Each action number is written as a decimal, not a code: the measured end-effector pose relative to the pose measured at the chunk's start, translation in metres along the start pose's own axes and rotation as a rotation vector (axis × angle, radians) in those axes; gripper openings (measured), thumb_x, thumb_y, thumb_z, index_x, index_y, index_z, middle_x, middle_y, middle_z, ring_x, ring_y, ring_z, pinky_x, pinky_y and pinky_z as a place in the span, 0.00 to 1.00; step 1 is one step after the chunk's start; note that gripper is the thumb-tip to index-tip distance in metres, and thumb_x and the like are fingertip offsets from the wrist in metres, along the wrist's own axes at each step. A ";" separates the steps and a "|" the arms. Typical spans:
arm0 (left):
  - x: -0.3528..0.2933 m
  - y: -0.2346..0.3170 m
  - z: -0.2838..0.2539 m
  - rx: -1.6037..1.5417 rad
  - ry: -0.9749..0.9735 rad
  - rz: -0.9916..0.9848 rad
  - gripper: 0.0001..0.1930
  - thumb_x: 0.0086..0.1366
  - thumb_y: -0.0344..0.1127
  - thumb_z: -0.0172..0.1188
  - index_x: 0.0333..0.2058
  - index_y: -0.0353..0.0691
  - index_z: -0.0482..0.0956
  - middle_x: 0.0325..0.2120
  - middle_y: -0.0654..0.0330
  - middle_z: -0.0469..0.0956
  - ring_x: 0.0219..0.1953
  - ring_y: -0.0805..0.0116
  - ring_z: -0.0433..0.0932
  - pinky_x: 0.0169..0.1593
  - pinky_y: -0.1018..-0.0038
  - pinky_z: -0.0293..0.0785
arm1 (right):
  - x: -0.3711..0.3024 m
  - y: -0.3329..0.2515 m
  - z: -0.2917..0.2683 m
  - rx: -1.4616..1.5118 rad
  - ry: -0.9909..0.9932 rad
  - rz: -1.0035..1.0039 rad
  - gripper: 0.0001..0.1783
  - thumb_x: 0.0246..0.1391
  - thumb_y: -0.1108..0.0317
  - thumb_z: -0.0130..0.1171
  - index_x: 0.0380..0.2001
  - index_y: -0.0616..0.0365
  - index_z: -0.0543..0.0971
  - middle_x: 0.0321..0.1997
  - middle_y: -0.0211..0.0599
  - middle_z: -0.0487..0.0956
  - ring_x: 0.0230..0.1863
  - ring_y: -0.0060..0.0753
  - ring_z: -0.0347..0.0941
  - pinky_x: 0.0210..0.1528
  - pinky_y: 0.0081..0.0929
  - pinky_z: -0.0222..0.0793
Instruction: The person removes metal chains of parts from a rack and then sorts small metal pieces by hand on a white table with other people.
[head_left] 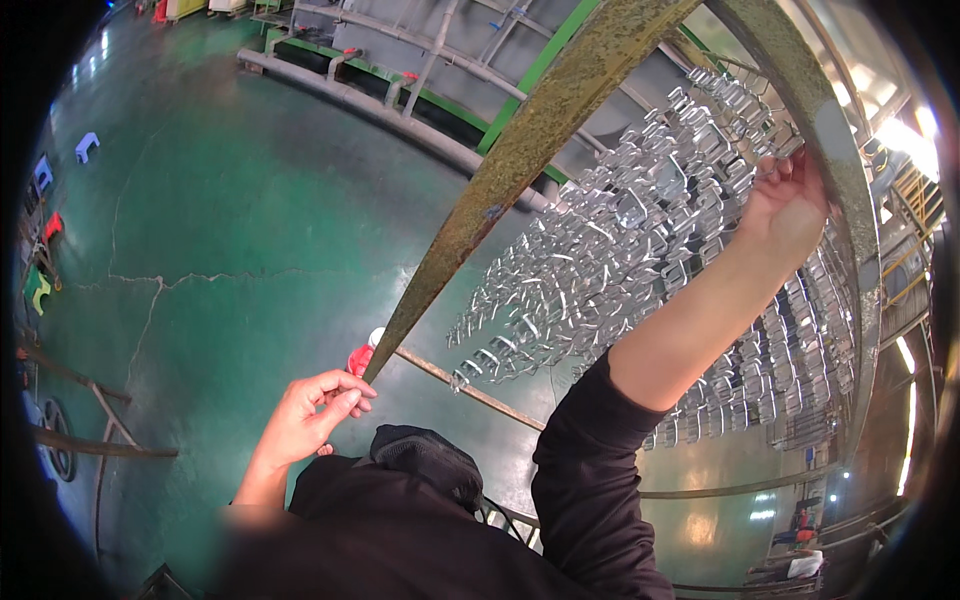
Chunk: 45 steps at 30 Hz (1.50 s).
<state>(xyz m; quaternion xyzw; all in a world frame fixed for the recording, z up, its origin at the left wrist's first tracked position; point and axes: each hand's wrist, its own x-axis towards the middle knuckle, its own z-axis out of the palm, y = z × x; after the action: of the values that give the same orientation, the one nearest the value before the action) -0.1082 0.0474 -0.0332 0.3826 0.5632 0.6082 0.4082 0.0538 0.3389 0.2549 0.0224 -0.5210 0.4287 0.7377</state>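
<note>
Rows of small shiny silver metal pieces [600, 230], bent like clips or buckles, hang from a tall, worn metal frame [540, 130]. My right hand [785, 205] is raised high among the pieces, beside the frame's right upright. Its fingers curl closed at the top of the hanging rows, and what they grip is hidden. Low on the left, my left hand [318, 412] is at the lower visible end of the frame's slanted bar. Thumb and fingers are pinched together there, and I cannot make out anything between them. A red and white object [362, 357] shows just behind those fingertips.
Grey pipes [365, 100] and green beams run along a grey wall or tank behind the frame. A small blue stool [88, 147] stands on the green floor [230, 220] at far left. A thin rail [470, 388] crosses below the hanging pieces. Metal bars [105, 450] stand at lower left.
</note>
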 end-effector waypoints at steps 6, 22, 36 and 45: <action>-0.005 0.002 -0.004 -0.012 0.013 -0.049 0.08 0.61 0.31 0.50 0.33 0.35 0.76 0.25 0.62 0.76 0.30 0.76 0.74 0.34 0.79 0.70 | 0.014 0.002 -0.005 0.036 -0.202 0.095 0.09 0.48 0.69 0.54 0.32 0.62 0.73 0.27 0.32 0.69 0.24 0.24 0.58 0.27 0.22 0.54; 0.002 -0.003 -0.005 -0.033 -0.053 -0.023 0.08 0.62 0.29 0.49 0.33 0.32 0.75 0.24 0.60 0.75 0.28 0.76 0.73 0.35 0.79 0.71 | -0.071 -0.038 0.003 -0.444 0.146 -0.104 0.09 0.48 0.73 0.57 0.32 0.67 0.73 0.24 0.31 0.70 0.17 0.16 0.59 0.16 0.13 0.50; -0.003 -0.008 -0.007 -0.002 -0.101 -0.047 0.09 0.62 0.33 0.51 0.32 0.32 0.75 0.24 0.61 0.75 0.27 0.75 0.73 0.35 0.79 0.71 | 0.024 -0.059 -0.093 -0.226 -0.008 0.112 0.18 0.49 0.71 0.56 0.44 0.66 0.71 0.30 0.32 0.70 0.26 0.20 0.59 0.23 0.15 0.52; -0.012 -0.010 -0.004 -0.001 -0.107 -0.073 0.08 0.62 0.32 0.50 0.32 0.32 0.75 0.24 0.61 0.75 0.28 0.75 0.73 0.35 0.79 0.71 | 0.048 -0.070 -0.108 -0.330 -0.068 0.167 0.11 0.45 0.76 0.59 0.34 0.70 0.74 0.31 0.44 0.76 0.23 0.24 0.66 0.18 0.15 0.56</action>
<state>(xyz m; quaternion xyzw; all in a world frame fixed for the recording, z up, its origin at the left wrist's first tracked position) -0.1068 0.0347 -0.0435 0.3933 0.5538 0.5718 0.4600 0.1852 0.3761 0.2725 -0.1279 -0.6088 0.3964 0.6752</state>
